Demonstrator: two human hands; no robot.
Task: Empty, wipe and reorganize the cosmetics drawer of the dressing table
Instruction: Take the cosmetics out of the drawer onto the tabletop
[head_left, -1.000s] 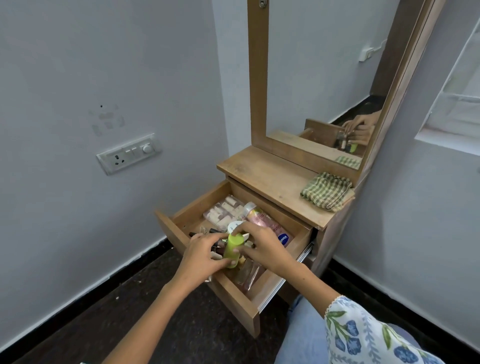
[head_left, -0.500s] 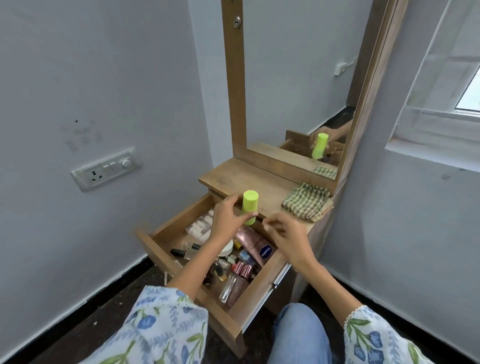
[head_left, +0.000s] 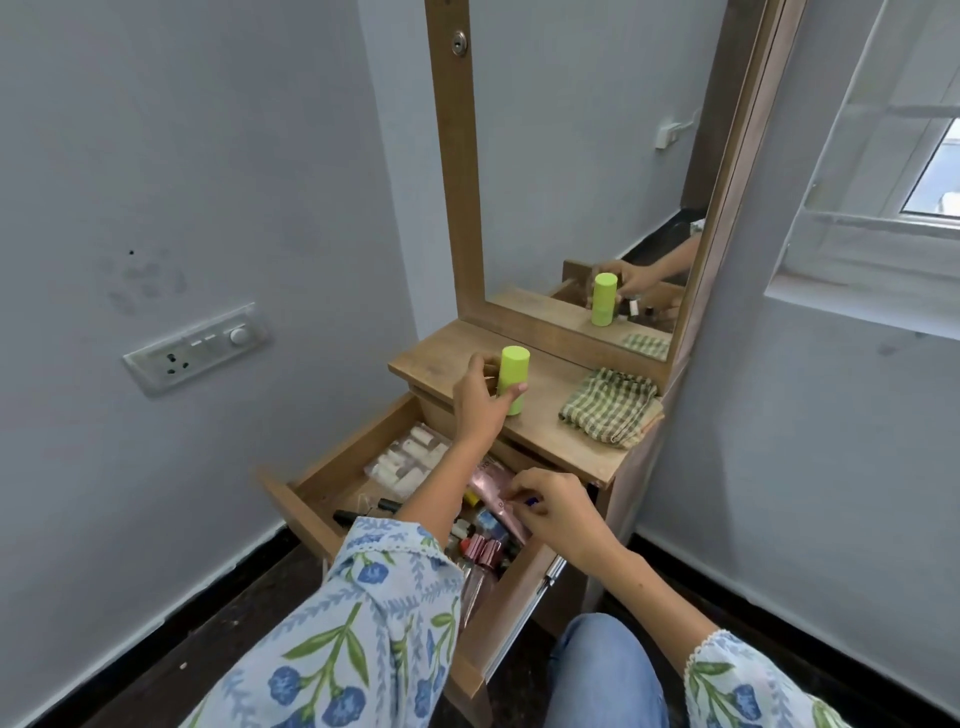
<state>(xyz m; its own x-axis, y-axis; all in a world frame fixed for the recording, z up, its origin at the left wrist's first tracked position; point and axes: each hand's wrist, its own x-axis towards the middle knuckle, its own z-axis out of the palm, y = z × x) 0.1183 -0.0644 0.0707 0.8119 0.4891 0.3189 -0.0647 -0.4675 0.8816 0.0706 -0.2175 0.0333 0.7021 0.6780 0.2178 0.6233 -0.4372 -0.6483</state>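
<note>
One left hand (head_left: 480, 400) grips the green bottle (head_left: 512, 379) upright, cap up; right hand (head_left: 558, 512) pinches the pink tube (head_left: 493, 486).

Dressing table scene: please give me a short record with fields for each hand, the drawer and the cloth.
left hand: holds the green bottle upright on the tabletop
right hand: fingers on the pink tube in the drawer
drawer: open, with cosmetics inside
checked cloth: folded on the tabletop, apart from the bottle

We see soft, even daylight from the window (head_left: 935, 176) at right; shadows stay faint, and wide-angle distortion bends the edges.
</note>
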